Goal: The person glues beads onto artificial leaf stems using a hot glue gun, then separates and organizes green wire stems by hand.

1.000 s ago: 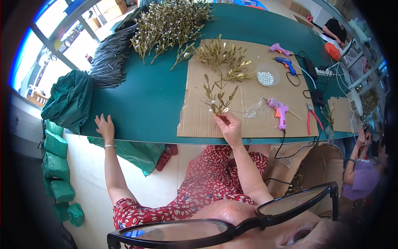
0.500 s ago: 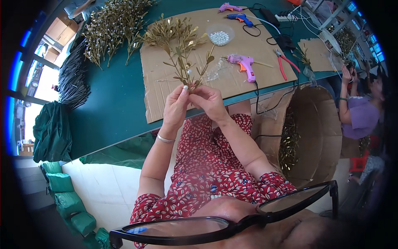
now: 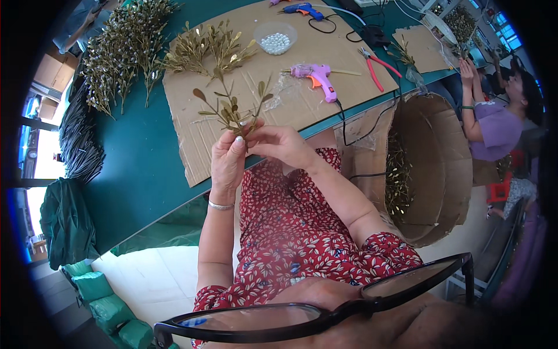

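In front of me, over the near edge of a cardboard sheet [image 3: 192, 139], a gold leafy sprig [image 3: 226, 107] stands between my hands with its leaves pointing away. Its lower stem is pinched in my left hand [image 3: 226, 164], thumb against fingers. My right hand [image 3: 283, 146] has its fingertips closed around the sprig's base, partly hidden behind leaves and the left thumb. Beyond the sprig lies a heap of gold sprigs [image 3: 210, 53]. A clear bowl [image 3: 290, 32] holds white pearl beads [image 3: 275, 43]. To the right rests a purple glue gun [image 3: 317, 77], near red-handled cutters [image 3: 379, 71].
Pearl-tipped sprigs [image 3: 125, 55] and dark stems [image 3: 81, 142] cover the table's left side. A blue glue gun [image 3: 303, 10] lies at the back with cables. Right of me stands a cardboard container [image 3: 433, 163] with sprigs inside. A co-worker in purple [image 3: 500, 128] sits farther right.
The view has shifted, so the table items appear farther left. My hands and the sprig appear lower and left. The right fingers have moved higher among the sprig's lower leaves.
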`<state>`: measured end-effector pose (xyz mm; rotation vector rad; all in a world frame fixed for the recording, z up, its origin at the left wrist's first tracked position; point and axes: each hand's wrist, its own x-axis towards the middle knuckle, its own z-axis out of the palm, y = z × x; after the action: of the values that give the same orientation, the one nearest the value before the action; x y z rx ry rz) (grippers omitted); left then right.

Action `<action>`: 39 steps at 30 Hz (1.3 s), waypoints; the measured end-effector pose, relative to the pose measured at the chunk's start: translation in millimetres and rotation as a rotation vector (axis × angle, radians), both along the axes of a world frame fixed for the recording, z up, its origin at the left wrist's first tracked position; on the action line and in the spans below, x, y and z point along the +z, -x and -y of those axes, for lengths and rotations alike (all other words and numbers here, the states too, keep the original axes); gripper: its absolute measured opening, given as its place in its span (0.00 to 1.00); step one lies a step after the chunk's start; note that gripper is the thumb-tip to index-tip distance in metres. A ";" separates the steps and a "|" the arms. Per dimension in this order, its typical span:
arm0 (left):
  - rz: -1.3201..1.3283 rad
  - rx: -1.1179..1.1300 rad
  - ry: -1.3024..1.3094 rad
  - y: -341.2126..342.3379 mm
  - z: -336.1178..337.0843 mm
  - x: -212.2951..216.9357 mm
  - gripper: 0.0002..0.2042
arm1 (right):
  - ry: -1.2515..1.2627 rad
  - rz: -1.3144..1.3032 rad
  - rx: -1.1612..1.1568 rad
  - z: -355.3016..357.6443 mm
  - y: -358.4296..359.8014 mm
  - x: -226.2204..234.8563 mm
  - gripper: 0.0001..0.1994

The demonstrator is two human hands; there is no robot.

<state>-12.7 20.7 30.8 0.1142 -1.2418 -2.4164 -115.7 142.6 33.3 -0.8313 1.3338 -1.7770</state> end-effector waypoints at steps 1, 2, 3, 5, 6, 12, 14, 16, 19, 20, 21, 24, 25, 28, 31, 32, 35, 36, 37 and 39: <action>-0.022 0.095 0.004 0.2 0.1 1.6 0.13 | -0.046 -0.108 -0.013 -9.5 6.1 8.8 0.07; -0.023 0.099 -0.001 -1.4 7.4 -1.4 0.13 | -0.144 -0.253 -0.148 -22.0 18.1 13.4 0.08; -0.004 0.128 0.023 -16.8 20.4 1.8 0.13 | -0.222 -0.402 -0.236 -29.3 33.0 20.3 0.09; 0.076 0.172 0.040 -21.8 31.2 4.1 0.12 | -0.249 -0.517 -0.532 -47.5 82.4 8.9 0.11; 0.078 0.205 0.036 -19.5 35.3 0.5 0.12 | -0.487 -0.688 -0.631 -55.8 101.4 14.7 0.13; 0.112 0.166 -0.073 -20.2 41.5 -16.8 0.12 | -0.950 -0.837 -0.438 -43.5 152.3 -11.4 0.22; 0.141 0.194 -0.043 -22.8 42.5 -15.2 0.15 | -1.018 -0.899 -0.398 -31.1 153.8 -5.4 0.21; 0.170 0.160 -0.074 -24.7 44.8 -17.0 0.17 | -1.008 -0.823 -0.440 -26.6 160.9 -7.1 0.18; 0.138 0.105 -0.144 -26.0 48.3 -20.5 0.18 | -0.791 -0.517 -0.547 -32.2 160.9 -7.0 0.14; 0.138 0.102 -0.150 -25.1 49.1 -20.2 0.18 | -0.798 -0.518 -0.549 -31.7 157.0 -4.6 0.14; 0.165 0.120 -0.163 -23.8 49.7 -18.6 0.18 | -0.489 -0.452 -0.605 -30.9 151.1 -2.9 0.13; 0.223 0.151 -0.176 -25.3 48.1 -18.1 0.18 | -0.135 -0.311 -0.603 -35.8 115.9 28.0 0.12; 0.166 0.143 -0.163 -25.8 50.3 -20.7 0.16 | -0.078 -0.249 -0.563 -40.8 103.7 36.3 0.12; 0.119 0.110 -0.157 -27.0 51.6 -23.8 0.15 | -0.018 -0.172 -0.427 -56.4 74.6 42.0 0.14; 0.127 0.100 -0.195 -27.3 48.3 -23.7 0.15 | 0.002 -0.027 -0.338 -59.4 48.0 41.9 0.14; 0.126 0.116 -0.229 -27.2 47.2 -23.2 0.17 | 0.004 -0.029 -0.345 -59.5 41.7 42.1 0.14; 0.100 0.166 -0.125 -26.6 42.9 -28.6 0.17 | 0.030 0.073 -0.189 -57.7 25.8 45.9 0.13; 0.100 0.157 -0.125 -25.8 40.2 -29.4 0.17 | 0.030 0.072 -0.198 -56.8 22.5 46.8 0.13; 0.145 0.207 -0.063 -24.6 37.4 -28.2 0.17 | 0.010 0.053 -0.174 -55.4 19.9 47.1 0.12; 0.188 0.247 -0.002 -23.1 34.1 -25.9 0.17 | 0.006 0.006 -0.144 -52.4 14.2 48.1 0.09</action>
<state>10.3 -13.3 4.8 0.4759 -1.2247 -2.2322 -129.9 195.1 81.4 -0.7482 1.4164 -1.8932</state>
